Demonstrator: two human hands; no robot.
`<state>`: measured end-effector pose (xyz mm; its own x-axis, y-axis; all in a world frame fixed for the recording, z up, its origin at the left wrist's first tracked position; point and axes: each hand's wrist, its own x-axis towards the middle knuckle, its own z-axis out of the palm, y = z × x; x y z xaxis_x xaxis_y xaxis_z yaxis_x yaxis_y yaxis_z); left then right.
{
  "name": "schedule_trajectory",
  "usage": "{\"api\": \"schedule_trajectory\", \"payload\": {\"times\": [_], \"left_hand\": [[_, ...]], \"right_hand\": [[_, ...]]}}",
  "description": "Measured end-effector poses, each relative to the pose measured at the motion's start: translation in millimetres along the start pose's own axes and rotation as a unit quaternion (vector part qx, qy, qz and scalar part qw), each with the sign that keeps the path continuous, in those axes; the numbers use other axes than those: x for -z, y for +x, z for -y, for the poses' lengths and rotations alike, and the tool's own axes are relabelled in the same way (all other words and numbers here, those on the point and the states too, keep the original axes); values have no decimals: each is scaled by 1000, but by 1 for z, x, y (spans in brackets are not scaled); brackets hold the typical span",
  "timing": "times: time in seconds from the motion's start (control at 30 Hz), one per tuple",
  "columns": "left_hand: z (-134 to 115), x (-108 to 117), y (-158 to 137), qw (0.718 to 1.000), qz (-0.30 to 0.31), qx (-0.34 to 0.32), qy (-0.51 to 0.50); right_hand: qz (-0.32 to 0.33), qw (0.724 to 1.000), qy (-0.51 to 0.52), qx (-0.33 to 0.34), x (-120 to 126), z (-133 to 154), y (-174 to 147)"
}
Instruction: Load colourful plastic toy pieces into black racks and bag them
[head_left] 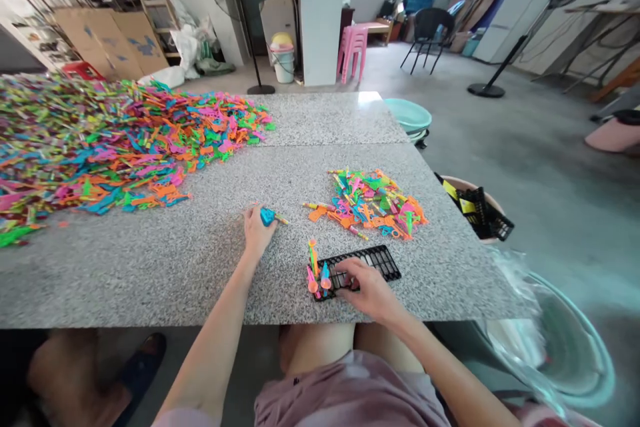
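Note:
My left hand is over the granite tabletop, its fingers closed on a small blue plastic toy piece; a thin yellowish stick shows beside its tip. My right hand is over a black plastic grid rack, thumb and fingers curved and apart, with part of the rack between them; whether they touch it is unclear. At the rack's left end stand several small coloured pieces, among them a blue one, a pink one and a green-and-orange one. The right palm hides part of the rack.
Beyond the rack lies a loose heap of small coloured pieces. A far larger pile covers the table's left. Off the right edge stand a basket of black racks and a large teal tub. Another person's leg shows lower left.

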<state>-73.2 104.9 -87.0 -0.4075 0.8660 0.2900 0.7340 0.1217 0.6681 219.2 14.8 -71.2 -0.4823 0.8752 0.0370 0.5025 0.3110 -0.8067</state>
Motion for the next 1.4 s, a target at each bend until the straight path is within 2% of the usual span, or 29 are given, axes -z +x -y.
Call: {"api": "schedule_trajectory", "payload": {"times": [0.1,0.2,0.3,0.37,0.43,0.53,0.63,0.77,0.87,1.0,1.1,1.2,1.3,1.4], "left_hand": [[-25,-5,-8,996,29,-67,-51],[-59,0,-11,980,77,-148,-108],[-88,10,-7,961,115,-212,-138],[-97,20,-7,952,129,-239,-138],[-96,33,-16,949,121,-247,-153],[-85,53,-49,943,99,-233,-214],[-79,67,-92,932,139,-231,-241],[-88,66,-129,926,175,-276,-189],[-95,59,-137,932,161,-285,-153],[-92,56,-138,942,124,-286,-121],[-87,58,-138,925,104,-361,-55],[-81,63,-141,901,130,-414,-10],[-77,67,-147,906,148,-398,0],[-76,68,-155,914,156,-374,-13]], "right_hand": [[-99,995,-31,-17,25,3,30],[-165,986,-36,-14,33,16,74],[-140,990,-25,2,29,30,111],[-119,993,-10,6,26,31,119],[-120,993,17,-3,24,24,110],[-139,986,66,-59,17,3,77],[-142,980,88,-111,-1,-11,43],[-145,982,47,-110,-27,-13,24],[-143,984,22,-106,-36,-13,26],[-132,986,21,-95,-36,-15,29],[-127,986,38,-97,-35,-16,28],[-125,984,73,-105,-31,-14,28],[-134,982,82,-107,-29,-10,34],[-117,986,86,-76,-30,-6,42]]}}
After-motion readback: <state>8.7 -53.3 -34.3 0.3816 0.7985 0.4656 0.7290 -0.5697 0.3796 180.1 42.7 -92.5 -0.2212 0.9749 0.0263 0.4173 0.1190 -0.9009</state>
